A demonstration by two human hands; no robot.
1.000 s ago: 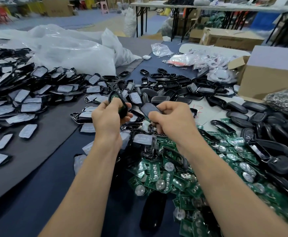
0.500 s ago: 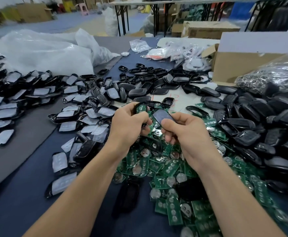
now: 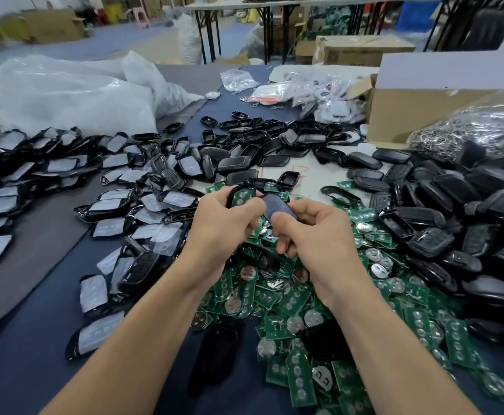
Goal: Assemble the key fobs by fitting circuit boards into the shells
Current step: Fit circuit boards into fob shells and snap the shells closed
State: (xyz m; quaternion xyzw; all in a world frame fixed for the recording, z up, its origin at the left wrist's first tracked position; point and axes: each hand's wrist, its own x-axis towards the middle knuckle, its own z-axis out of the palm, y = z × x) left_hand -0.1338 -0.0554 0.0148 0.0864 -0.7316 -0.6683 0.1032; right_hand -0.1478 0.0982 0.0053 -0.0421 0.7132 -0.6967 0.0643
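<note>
My working room is tight. The pile of green circuit boards spreads under both wrists, the heap of black shells walls off the right, and the film-covered shells crowd the left. The only bare stretches are the dark blue table top at my near left and the grey mat beyond it. A cardboard box and a bag of metal rings close the far right corner; a white plastic bag closes the far left.

Both hands are raised over the boards, close together. My left hand grips a black shell with a circuit board seated in it. My right hand pinches a dark cover between thumb and fingers. Its left end lies right against the shell — whether they touch I cannot tell.
</note>
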